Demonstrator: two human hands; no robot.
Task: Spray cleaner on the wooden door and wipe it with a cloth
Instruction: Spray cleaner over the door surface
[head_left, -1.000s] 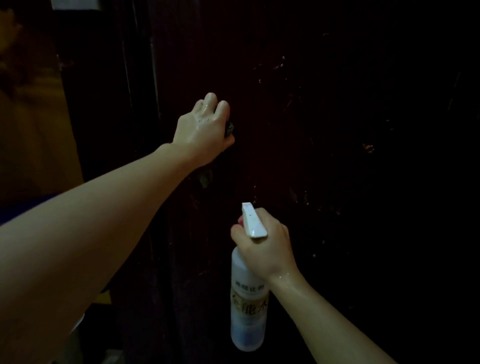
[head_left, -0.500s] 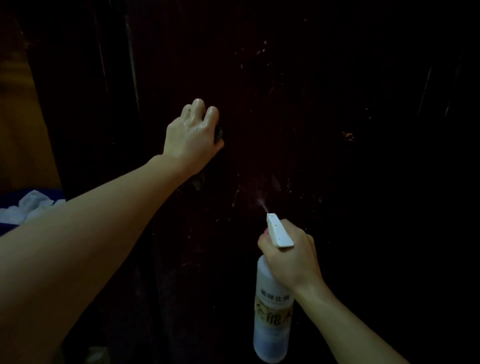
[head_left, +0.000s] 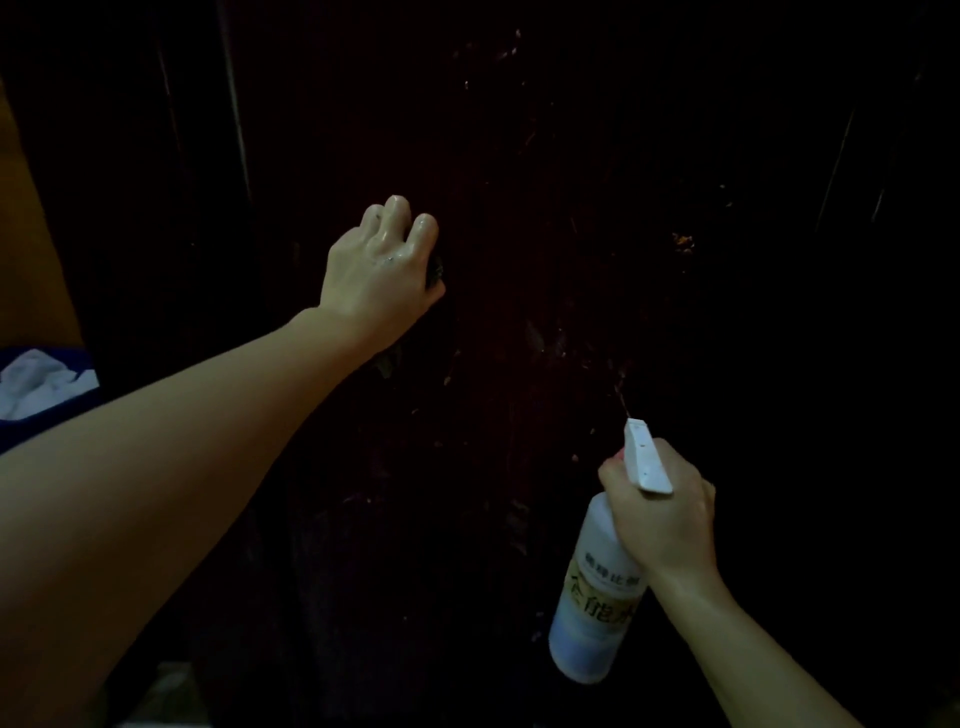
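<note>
Dark door (head_left: 571, 260) fills the front, open stretch between left hand (head_left: 382, 270) and spray bottle (head_left: 597, 587), bare panel right of the bottle, white cloth (head_left: 41, 382) far left

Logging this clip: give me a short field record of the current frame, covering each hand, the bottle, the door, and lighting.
left hand: pressed against the door, fingers curled over a dark cloth that barely shows
right hand: grips the neck of the spray bottle
spray bottle: white, printed label, nozzle aimed up at the door, a thin jet leaving it
door: dark wood, pale specks and wet streaks mid-panel
side item: white fabric at far left
lighting: very dim, door detail hard to read
</note>
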